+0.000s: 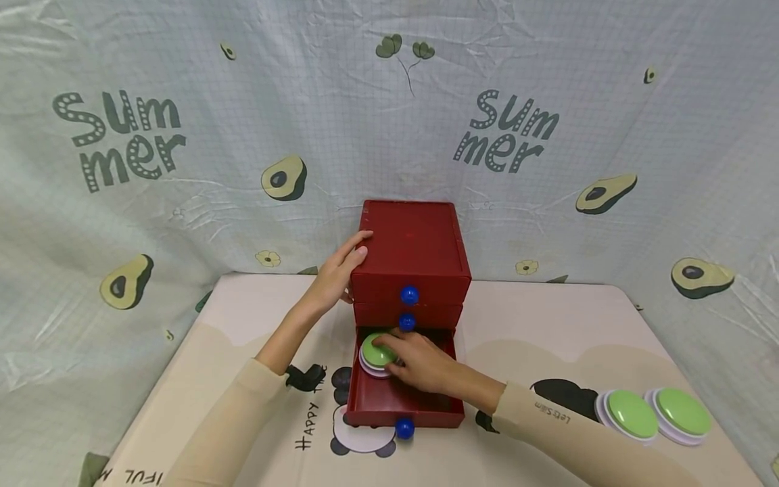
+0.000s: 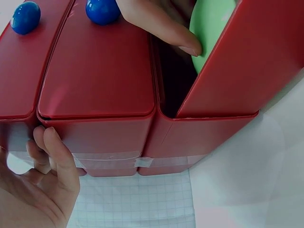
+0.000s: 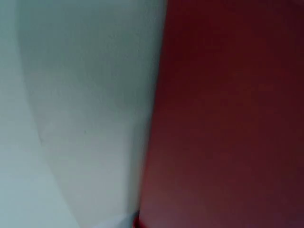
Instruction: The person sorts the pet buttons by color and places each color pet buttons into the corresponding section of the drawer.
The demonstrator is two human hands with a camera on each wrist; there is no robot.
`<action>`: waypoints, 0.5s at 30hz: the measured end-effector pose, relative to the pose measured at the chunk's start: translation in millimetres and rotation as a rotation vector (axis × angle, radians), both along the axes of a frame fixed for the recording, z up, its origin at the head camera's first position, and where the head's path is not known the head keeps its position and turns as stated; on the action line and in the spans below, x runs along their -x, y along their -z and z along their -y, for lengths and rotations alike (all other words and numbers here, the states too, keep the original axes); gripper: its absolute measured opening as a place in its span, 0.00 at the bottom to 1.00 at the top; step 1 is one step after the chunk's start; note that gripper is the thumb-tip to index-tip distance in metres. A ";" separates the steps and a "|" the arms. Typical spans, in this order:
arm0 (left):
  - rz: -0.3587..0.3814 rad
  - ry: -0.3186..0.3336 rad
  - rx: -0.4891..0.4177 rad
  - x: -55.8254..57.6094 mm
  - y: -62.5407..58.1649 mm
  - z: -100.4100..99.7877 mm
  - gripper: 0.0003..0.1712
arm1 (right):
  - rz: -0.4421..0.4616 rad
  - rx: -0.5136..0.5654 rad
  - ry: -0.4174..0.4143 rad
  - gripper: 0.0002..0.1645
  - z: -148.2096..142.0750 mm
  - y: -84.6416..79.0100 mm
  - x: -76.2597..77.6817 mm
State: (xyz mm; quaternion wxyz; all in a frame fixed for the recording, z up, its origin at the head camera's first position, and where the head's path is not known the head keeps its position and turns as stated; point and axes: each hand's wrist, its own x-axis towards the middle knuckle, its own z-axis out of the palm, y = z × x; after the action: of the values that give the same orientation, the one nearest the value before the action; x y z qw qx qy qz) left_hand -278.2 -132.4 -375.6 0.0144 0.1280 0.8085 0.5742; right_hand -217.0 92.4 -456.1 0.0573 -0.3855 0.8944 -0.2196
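Observation:
A small red drawer cabinet (image 1: pixel 410 240) with blue knobs stands on the table, its bottom drawer (image 1: pixel 402 399) pulled out. Against the cabinet's left side rests my left hand (image 1: pixel 331 281), some fingers at the top edge; the left wrist view shows its fingertips touching the side wall. Inside the drawer, at the left, lies a round green push button (image 1: pixel 379 352) with a white base. My right hand (image 1: pixel 422 362) reaches in and holds this button, with the index finger over its top and the thumb at its near edge. The right wrist view shows mostly blurred red drawer wall (image 3: pixel 228 118).
Two more green buttons with white bases, one (image 1: pixel 633 412) beside the other (image 1: pixel 683 411), lie at the table's right by my right sleeve. A patterned cloth (image 1: pixel 341 101) hangs close behind the cabinet. The open drawer's blue knob (image 1: pixel 404 428) juts toward me.

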 end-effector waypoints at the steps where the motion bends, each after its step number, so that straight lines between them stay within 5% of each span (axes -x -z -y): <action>1: -0.001 -0.002 0.000 -0.1 0.1 0.1 0.29 | -0.003 0.005 0.006 0.30 0.0 0.4 -0.3; 15: 0.002 0.006 -0.005 -4.0 -1.5 0.0 0.30 | 0.003 0.054 0.066 0.29 -2.2 1.3 -4.6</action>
State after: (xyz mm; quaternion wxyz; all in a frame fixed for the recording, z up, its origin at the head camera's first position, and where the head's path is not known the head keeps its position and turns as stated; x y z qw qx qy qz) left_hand -274.2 -132.4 -374.1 0.0168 0.1297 0.8068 0.5761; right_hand -212.4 94.6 -457.4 0.0412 -0.3570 0.9002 -0.2462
